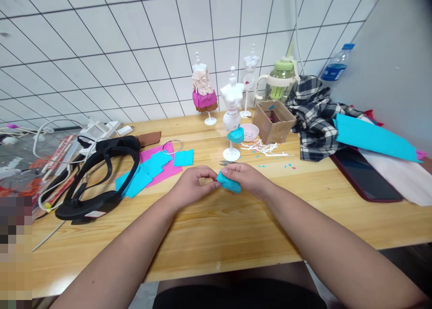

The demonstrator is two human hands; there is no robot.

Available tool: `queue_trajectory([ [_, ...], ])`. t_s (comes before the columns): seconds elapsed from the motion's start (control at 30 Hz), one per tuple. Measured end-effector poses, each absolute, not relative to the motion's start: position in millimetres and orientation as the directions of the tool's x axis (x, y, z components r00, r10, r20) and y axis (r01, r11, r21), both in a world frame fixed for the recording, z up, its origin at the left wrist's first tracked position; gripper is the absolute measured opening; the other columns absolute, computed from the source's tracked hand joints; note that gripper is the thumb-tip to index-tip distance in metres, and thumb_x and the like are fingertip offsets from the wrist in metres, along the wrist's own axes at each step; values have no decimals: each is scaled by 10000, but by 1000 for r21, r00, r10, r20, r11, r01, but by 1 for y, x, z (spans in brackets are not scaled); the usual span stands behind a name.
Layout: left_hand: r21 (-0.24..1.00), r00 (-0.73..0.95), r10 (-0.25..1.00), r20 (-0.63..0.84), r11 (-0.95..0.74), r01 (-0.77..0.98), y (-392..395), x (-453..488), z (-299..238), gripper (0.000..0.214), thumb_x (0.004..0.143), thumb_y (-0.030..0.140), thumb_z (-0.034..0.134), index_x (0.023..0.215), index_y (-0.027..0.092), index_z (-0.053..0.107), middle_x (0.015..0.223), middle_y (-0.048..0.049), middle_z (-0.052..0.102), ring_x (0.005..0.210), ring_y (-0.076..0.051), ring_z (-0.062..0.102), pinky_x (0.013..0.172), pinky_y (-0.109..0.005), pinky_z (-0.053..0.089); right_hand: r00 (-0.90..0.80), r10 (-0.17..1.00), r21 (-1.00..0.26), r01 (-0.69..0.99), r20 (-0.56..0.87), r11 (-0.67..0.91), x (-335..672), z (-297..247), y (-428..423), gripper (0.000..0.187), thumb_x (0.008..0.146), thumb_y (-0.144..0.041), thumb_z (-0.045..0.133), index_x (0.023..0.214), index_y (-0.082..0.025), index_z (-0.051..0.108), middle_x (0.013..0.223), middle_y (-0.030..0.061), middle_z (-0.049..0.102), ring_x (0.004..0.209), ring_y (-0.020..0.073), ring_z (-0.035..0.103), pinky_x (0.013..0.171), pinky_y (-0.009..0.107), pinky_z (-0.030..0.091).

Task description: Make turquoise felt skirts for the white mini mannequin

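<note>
Between my two hands is a small crumpled piece of blue crepe paper (pixel 230 183), held just above the wooden table. My right hand (pixel 248 178) grips it from the right, the thumb lying on top. My left hand (pixel 198 183) pinches its left edge with thumb and forefinger. Right behind them stands a white mini dress form (pixel 232 97) with a gathered blue paper piece (pixel 235 135) at its lower end. A pair of scissors (pixel 227 163), partly hidden by my hands, lies before its base. Cut blue sheets (pixel 148 172) rest on a magenta sheet (pixel 175 160) to the left.
A dressed form (pixel 204 88) and another white form (pixel 250 70) stand behind. On the right are a cardboard box (pixel 275 122), a pink dish (pixel 250 132), paper scraps (pixel 263 148), a plaid cloth (pixel 313 115) and a phone (pixel 366 174). A black headset strap (pixel 101 178) lies left.
</note>
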State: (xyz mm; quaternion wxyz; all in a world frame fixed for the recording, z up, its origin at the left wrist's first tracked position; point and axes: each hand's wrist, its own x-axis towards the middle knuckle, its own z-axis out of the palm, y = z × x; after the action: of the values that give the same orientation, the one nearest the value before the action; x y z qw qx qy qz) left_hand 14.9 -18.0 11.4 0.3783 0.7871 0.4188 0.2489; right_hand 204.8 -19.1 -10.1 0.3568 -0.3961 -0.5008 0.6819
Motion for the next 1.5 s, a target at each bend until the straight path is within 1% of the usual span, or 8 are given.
queue_trajectory([
  [0.2, 890, 380, 922, -73, -112, 442, -15, 14, 8, 194, 716, 378, 700, 749, 187, 683, 768, -30, 696, 721, -188, 619, 694, -280, 461, -294, 939, -929, -264, -179, -260, 207, -8, -18, 420, 715, -559, 685, 918, -196, 625, 746, -12, 634, 633, 113, 559, 555, 221, 421],
  [0.33, 914, 321, 941, -106, -36, 405, -14, 13, 8, 230, 693, 394, 720, 728, 174, 663, 714, -15, 669, 657, -162, 586, 633, -259, 434, -282, 939, -934, -236, -200, -269, 207, -10, -17, 471, 614, -386, 810, 994, -213, 593, 661, -45, 628, 575, 108, 558, 525, 211, 413],
  [0.7, 994, 267, 958, -108, 96, 59, -14, 19, 3, 240, 683, 357, 762, 766, 176, 626, 771, -8, 658, 782, -163, 609, 785, -283, 454, -333, 923, -811, -476, -192, -341, 205, -7, -21, 494, 671, -352, 776, 1105, -274, 556, 1017, 10, 668, 843, 168, 644, 682, 313, 542],
  [0.83, 989, 235, 961, -144, 148, -1, -14, 21, 0, 259, 674, 367, 768, 778, 178, 626, 777, -8, 665, 795, -166, 621, 807, -301, 467, -294, 946, -851, -453, -140, -267, 202, -9, -21, 589, 587, -232, 837, 1110, -266, 567, 922, -8, 703, 799, 142, 653, 719, 269, 523],
  [0.97, 979, 269, 947, -176, 196, -49, -16, 25, -3, 262, 687, 377, 759, 799, 179, 630, 805, -5, 677, 805, -163, 630, 821, -311, 472, -337, 932, -809, -507, -131, -297, 198, -14, -20, 529, 608, -234, 828, 1081, -248, 593, 881, -10, 706, 791, 132, 655, 761, 255, 519],
  [1.2, 967, 185, 963, -196, 221, -125, -16, 27, -3, 283, 693, 374, 763, 823, 178, 605, 790, -7, 685, 817, -155, 644, 810, -289, 472, -332, 913, -728, -562, -236, -393, 203, -9, -21, 426, 679, -311, 781, 1052, -262, 582, 991, 6, 656, 794, 149, 637, 615, 280, 563],
  [1.33, 971, 166, 970, -178, 200, -128, -16, 28, -3, 266, 688, 338, 775, 818, 176, 609, 782, 4, 690, 810, -143, 648, 794, -263, 473, -250, 936, -785, -513, -249, -346, 202, -13, -20, 475, 614, -242, 823, 1020, -270, 578, 843, -33, 639, 718, 120, 601, 573, 240, 546],
  [1.5, 867, 260, 924, -280, 360, -346, -15, 26, -7, 211, 725, 275, 748, 850, 186, 603, 848, -14, 703, 840, -149, 667, 792, -278, 508, -260, 955, -855, -455, -142, -251, 197, -18, -19, 497, 607, -237, 814, 1041, -276, 575, 819, -44, 677, 722, 111, 612, 618, 220, 481],
])
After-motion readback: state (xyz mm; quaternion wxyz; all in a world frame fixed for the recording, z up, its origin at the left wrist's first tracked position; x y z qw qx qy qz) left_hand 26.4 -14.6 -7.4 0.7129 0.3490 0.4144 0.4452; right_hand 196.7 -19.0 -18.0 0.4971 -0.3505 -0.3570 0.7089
